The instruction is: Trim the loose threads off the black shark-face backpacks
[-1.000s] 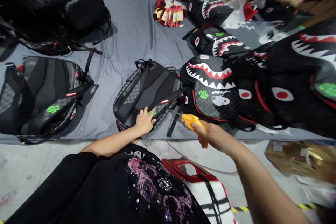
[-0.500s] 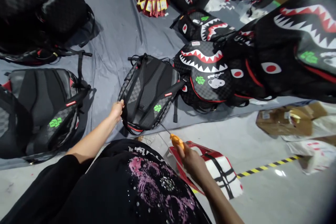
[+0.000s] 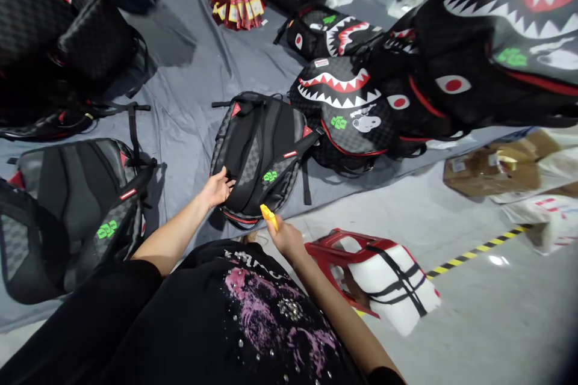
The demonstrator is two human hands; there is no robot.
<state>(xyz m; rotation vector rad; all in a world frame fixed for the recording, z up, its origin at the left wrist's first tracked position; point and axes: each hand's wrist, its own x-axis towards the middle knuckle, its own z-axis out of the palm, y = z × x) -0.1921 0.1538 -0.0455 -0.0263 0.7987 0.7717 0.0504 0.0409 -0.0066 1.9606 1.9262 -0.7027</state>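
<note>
A black checkered backpack (image 3: pixel 257 156) lies straps up in front of me, at the edge of the grey-covered table. My left hand (image 3: pixel 218 187) is at its lower left side, palm partly up and fingers apart, touching or just over the strap. Near the bag's lower right edge, my right hand (image 3: pixel 285 233) is closed on a yellow-handled tool (image 3: pixel 269 216). The tool's thin tip cannot be made out against the bag. Green print and a red label show on the right strap.
Shark-mouth backpacks (image 3: pixel 347 108) crowd the right. Another strap-side-up backpack (image 3: pixel 74 192) lies left, below a dark pile. Red tags (image 3: pixel 239 9) sit at the back of the grey cloth (image 3: pixel 180 84). A red and white stool (image 3: pixel 388 277) stands on the floor.
My left hand has let go of the bag's left edge and moved right over it, fingers opening. My right hand with the tool has moved up and left. The bag's straps have shifted.
</note>
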